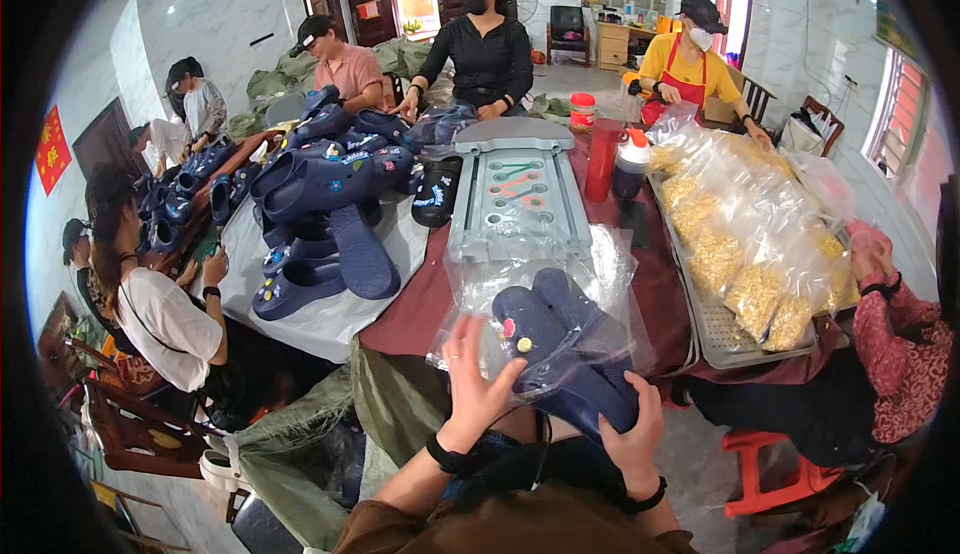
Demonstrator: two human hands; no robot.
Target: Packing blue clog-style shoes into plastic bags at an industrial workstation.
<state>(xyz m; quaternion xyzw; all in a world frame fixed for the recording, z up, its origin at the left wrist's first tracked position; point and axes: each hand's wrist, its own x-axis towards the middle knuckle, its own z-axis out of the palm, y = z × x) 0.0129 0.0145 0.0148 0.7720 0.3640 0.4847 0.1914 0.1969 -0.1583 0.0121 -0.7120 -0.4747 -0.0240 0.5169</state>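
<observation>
A pair of navy clogs [570, 394] with small charms lies partly inside a clear plastic bag [600, 289], in front of me at the table's near edge. My right hand [632, 442] grips the clogs at their near end, outside the bag. Beside the bag's left side is my left hand [480, 382], fingers stretched and thumb apart, touching the film near the clogs' edge. Beyond the bag stands a grey plastic folding stool [522, 194] with coloured slots.
Navy clogs [335, 174] are heaped on the left table. A metal tray [715, 344] holding bags of yellow pieces [765, 294] sits at right. A red bottle [602, 159] and dark sauce bottle [630, 166] stand between. Other people work around; a red stool [760, 474] is on the floor.
</observation>
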